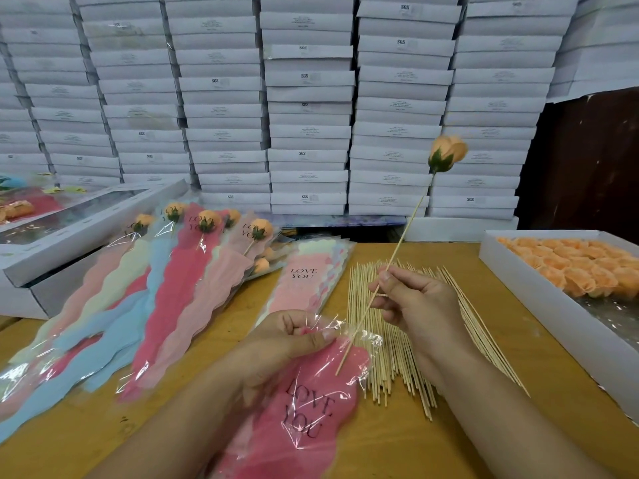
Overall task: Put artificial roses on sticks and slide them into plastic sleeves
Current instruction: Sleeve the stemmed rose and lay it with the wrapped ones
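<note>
Head view: right hand (420, 305) pinches the stick (397, 248) between curled fingers, orange rose (447, 153) raised at its top. Left hand (294, 337) grips the pink sleeve (311, 409) mouth; stick tip rests over the opening.

The sleeve (311, 402) pinched by the left hand (294, 337) is thin clear plastic, glossy and crinkled, with white glare along its folds, over a matt pink insert with printed black lettering. The stick (383, 278) in the right hand (415, 305) is pale bare wood, smooth and matt, like the loose skewers (397, 368) lying on the table (484, 426), whose top is yellowish wood with a dull sheen and a few dark marks. The rose (447, 153) looks soft and matt, peach petals on a green base. The tray (539, 299) and stacked boxes (307, 98) are matt white cardboard. The filled sleeves (155, 305) shine likewise.
</note>
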